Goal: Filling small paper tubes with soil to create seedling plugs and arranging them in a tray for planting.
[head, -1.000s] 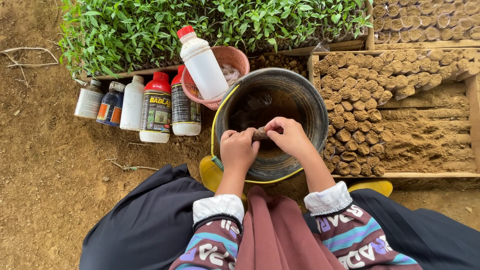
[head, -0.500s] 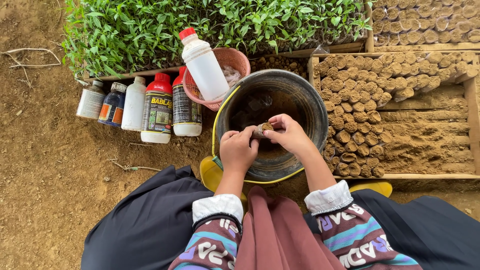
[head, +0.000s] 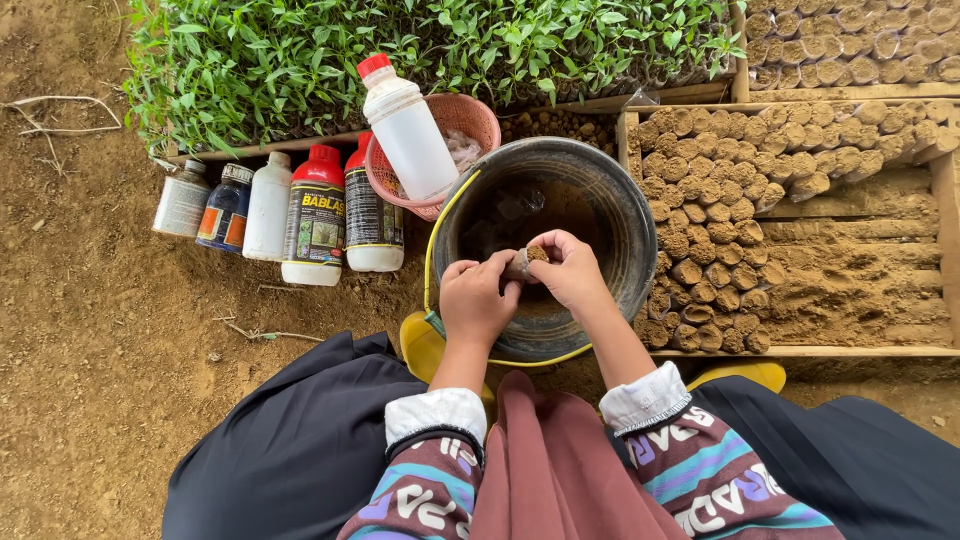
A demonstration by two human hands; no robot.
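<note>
Head view: little had changed since half a second before; both hands stayed over the dark bucket (head: 600, 200). The left hand (head: 478, 300) and right hand (head: 570, 268) pinched a small soil plug (head: 527, 262) between them, above the bucket's near rim. The pink basket (head: 470, 115) held a tilted white bottle (head: 405, 130); the wooden tray (head: 940, 200) carried rows of soil plugs.

Left hand (head: 478, 300) and right hand (head: 568, 270) pinch a soil-filled plug (head: 524, 262) over a dark bucket (head: 620, 215).
</note>
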